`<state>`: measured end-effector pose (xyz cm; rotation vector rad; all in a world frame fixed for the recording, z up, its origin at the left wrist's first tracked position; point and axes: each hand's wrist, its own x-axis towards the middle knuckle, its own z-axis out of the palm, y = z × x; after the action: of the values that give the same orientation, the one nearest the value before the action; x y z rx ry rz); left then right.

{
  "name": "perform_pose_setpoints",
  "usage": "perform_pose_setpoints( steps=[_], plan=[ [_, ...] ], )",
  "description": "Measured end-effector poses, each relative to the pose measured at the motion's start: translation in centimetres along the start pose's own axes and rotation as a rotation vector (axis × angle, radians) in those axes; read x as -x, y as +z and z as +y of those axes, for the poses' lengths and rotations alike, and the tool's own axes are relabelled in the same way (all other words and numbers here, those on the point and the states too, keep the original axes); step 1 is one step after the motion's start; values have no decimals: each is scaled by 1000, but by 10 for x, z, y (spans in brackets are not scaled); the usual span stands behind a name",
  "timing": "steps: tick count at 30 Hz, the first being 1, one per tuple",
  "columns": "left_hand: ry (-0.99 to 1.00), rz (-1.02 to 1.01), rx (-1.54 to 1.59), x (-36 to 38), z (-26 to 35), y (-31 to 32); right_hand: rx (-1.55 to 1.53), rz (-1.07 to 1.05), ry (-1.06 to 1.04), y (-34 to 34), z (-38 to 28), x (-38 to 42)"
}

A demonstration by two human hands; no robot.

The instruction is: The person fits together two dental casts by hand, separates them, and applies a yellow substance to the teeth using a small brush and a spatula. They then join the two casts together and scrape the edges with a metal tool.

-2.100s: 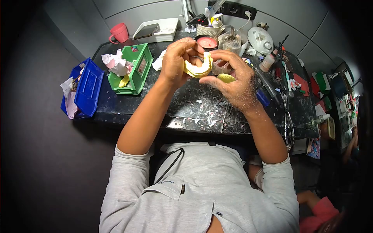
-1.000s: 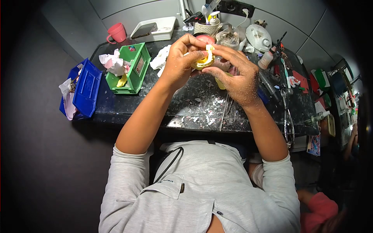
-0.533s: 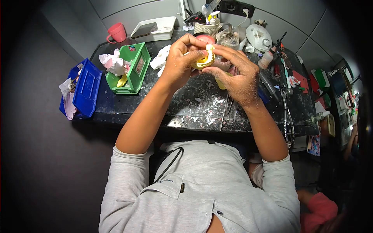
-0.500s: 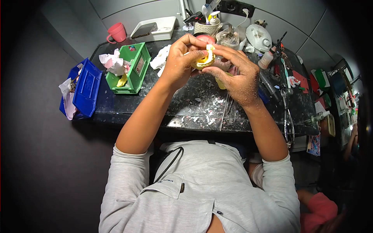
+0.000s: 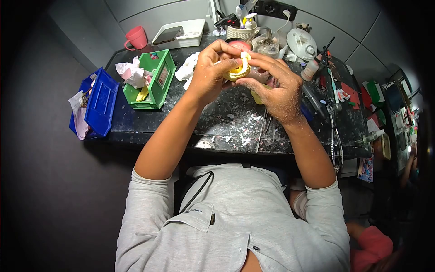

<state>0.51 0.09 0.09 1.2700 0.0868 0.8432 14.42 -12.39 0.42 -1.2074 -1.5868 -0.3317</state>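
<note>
Left hand (image 5: 205, 78) partly closed, thumb over yellow arch (image 5: 245, 69), fingers curled behind. Right hand (image 5: 283, 93) half open, index fingertip at the arch's upper end, thumb by its lower side; both hold it, upper centre of frame, above black bench (image 5: 206, 121). Hands hide part of the arch. Visible limb runs lower left to upper right, whitish end pointing up; curve faces down and right. Full long axis can't be told, left thumb covers that side.

Behind right thumb, second yellow piece (image 5: 257, 97), mostly hidden. Pink dish (image 5: 239, 45) and clear bag (image 5: 266, 44) just beyond hands, partly blocked. White crumpled tissue (image 5: 186, 71) beside left hand. Green bin (image 5: 166, 78) with papers, upper left; blue bin (image 5: 105, 105) left of it. Pink cup (image 5: 137, 37) and white tray (image 5: 191, 40) at back. White scraps (image 5: 247, 129) and thin metal tools (image 5: 261, 132) below hands. Bottle (image 5: 310, 70) and dark handpiece (image 5: 316, 103) right of right hand. Person in pink sleeve (image 5: 375, 242), lower right.
</note>
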Motion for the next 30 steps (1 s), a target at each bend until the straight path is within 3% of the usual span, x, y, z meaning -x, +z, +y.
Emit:
perform_pose_setpoints(
  steps=[30],
  plan=[
    [3, 1, -23, 0, -1, 0, 12, 3, 10, 0, 0, 0]
  ],
)
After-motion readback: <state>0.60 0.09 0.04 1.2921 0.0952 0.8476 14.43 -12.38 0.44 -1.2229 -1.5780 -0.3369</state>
